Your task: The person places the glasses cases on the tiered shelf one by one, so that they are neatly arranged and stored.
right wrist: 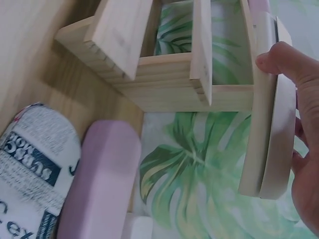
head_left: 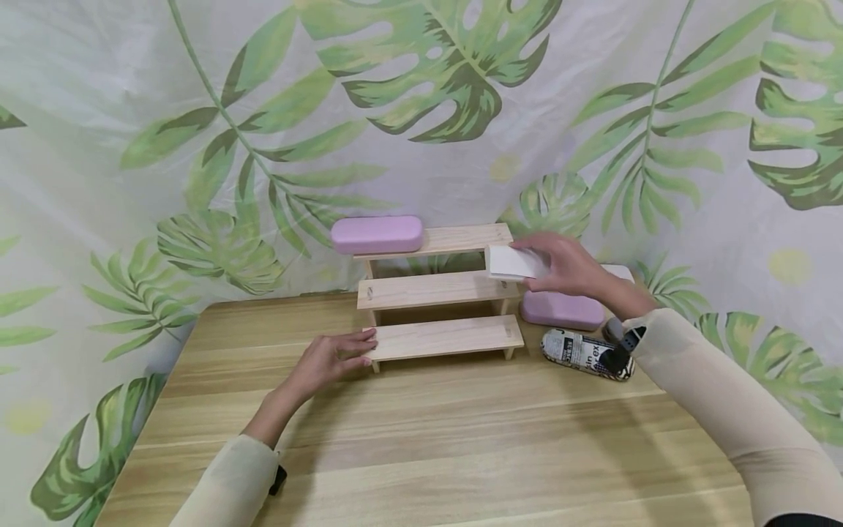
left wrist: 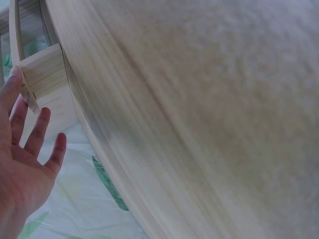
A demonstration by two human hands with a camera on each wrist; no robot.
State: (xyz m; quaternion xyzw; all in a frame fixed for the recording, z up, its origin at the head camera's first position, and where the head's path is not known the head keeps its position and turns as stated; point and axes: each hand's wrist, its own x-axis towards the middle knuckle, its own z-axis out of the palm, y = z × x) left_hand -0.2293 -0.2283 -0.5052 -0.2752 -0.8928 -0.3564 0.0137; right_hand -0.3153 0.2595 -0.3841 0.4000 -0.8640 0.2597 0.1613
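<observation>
A three-tier wooden stand (head_left: pixel 437 338) occupies the back of the table. Fingers of my left hand (head_left: pixel 329 360) touch the left end of its lowest shelf; in the left wrist view the left hand (left wrist: pixel 27 164) has its fingers spread and largely straight. My right hand (head_left: pixel 569 267) pinches a flat white case (head_left: pixel 514 262) by the right end of the top shelf. Thumb and fingers grip the white case (right wrist: pixel 279 144) in the right wrist view, where a seam or flap runs along it. On the top shelf's left end lies a pink glasses case (head_left: pixel 377 235).
Right of the stand, a second pink case (head_left: pixel 563 309) lies on the wooden table (head_left: pixel 421 446). A newsprint-patterned case (head_left: pixel 579 353) is in front of it. Part of another white item (head_left: pixel 620 273) shows behind my right wrist. A leaf-patterned sheet (head_left: pixel 421 176) hangs behind.
</observation>
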